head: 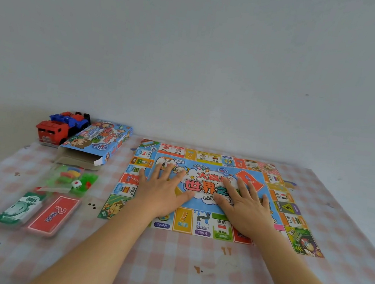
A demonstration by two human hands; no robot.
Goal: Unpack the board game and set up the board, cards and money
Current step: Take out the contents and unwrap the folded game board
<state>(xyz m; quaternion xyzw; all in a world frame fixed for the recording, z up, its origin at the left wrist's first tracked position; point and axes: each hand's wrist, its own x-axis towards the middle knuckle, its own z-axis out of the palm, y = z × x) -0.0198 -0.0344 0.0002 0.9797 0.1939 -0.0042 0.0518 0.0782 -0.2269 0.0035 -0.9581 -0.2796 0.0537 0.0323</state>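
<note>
Far left on the pink checked cloth [163, 271] over the counter there's the green money pack [19, 208], looks wrapped as far as I can tell, and right beside it, touching, the red card pack [53, 215]; behind those sits a clear bag of plastic pieces [72, 180] with a white die showing through it; further back the game box [97, 143] lies open-ended and looks empty from here, with a red toy truck [50, 133] and a blue one [71, 119] parked against the wall just beside it; moving right, the board [291, 219] is unfolded and lying flat, a bit skewed to the cloth's edge; both hands are on its middle, left hand [162, 191] and right hand [244, 207], palms down, fingers straight and spread wide, holding nothing, just pressing the sheet down; so I'd say the step in hand is smoothing the board flat, with the unpacking done; next move is probably a reach over to the left for the card and money packs, getting them open and the stacks laid out on or beside the board; nothing really blocks that reach, though the bag of pieces and the box crowd that left side, and the trucks don't belong to the game at all.
</note>
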